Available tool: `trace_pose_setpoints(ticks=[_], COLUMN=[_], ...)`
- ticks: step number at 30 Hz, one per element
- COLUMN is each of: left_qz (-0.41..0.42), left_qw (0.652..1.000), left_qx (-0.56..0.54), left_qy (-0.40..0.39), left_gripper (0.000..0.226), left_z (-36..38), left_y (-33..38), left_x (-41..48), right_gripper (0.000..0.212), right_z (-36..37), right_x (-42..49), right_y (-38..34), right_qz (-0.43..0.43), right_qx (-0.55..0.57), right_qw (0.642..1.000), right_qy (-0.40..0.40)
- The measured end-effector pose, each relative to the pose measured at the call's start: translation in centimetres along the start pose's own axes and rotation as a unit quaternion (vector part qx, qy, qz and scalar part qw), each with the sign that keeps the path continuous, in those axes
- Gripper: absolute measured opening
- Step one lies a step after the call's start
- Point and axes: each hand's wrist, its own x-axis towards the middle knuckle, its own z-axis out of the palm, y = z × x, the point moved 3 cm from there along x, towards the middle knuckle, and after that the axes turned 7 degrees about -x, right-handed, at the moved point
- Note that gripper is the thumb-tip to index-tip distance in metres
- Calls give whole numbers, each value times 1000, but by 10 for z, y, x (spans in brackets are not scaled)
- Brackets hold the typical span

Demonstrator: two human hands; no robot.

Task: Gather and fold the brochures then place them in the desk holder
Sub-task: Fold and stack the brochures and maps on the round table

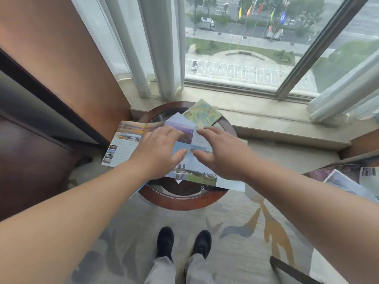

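Several unfolded brochures lie spread over a small round glass-topped table (180, 201). A photo brochure with orange and blue panels (123, 146) hangs over the table's left edge. A blue one with a skyline picture (192, 169) lies in the middle. A green map brochure (202, 113) sits at the far side. My left hand (158, 152) and my right hand (221, 152) hover side by side over the middle brochure, fingers spread and curved, holding nothing. No desk holder is in view.
A window sill (266, 117) and white curtains (164, 48) stand just behind the table. A dark wooden cabinet (41, 140) is on the left. More printed papers (348, 181) lie on a surface at the right edge. My feet (184, 242) stand on patterned carpet.
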Motion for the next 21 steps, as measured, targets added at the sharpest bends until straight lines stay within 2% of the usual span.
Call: trace_pose_setpoints(ticks=[13, 21], left_qz=[-67, -98], left_qw=[994, 992], left_qx=[-21, -15], left_qy=[-81, -74], left_gripper=[54, 62], left_z=[75, 121], left_y=[-99, -145], left_x=[18, 30], right_gripper=[63, 63], right_z=[93, 148], right_x=[60, 84], right_y=[-5, 11], right_qz=[39, 91], right_qx=[30, 43], right_qw=[996, 992], right_qy=[-68, -78])
